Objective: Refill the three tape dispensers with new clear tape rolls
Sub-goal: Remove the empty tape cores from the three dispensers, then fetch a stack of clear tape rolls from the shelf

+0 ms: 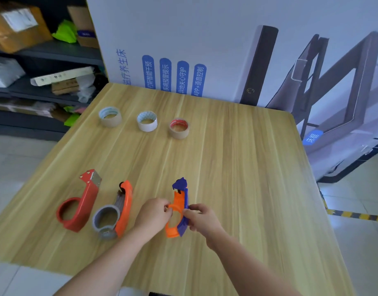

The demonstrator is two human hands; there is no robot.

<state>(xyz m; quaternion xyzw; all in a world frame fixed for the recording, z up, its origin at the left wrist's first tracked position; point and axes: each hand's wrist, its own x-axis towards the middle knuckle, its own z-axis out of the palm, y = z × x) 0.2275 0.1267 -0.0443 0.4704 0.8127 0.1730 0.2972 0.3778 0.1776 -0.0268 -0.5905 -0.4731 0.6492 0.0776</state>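
Note:
Three tape dispensers lie near the front of the wooden table [237,159]: a red one [79,204] on the left, an orange and grey one [114,212] in the middle, an orange and purple one [178,208] on the right. My left hand [153,214] pinches the orange ring of the orange and purple dispenser. My right hand [202,218] grips its purple side. Further back stand three tape rolls in a row: one with a blue-white core [110,116], a white one [147,121], and one with a red core [179,128].
A big printed cardboard box [205,45] stands upright against the table's far edge. Dark shelves [45,60] with parcels and bags fill the left background. Tiled floor [358,201] with a yellow-black strip lies to the right.

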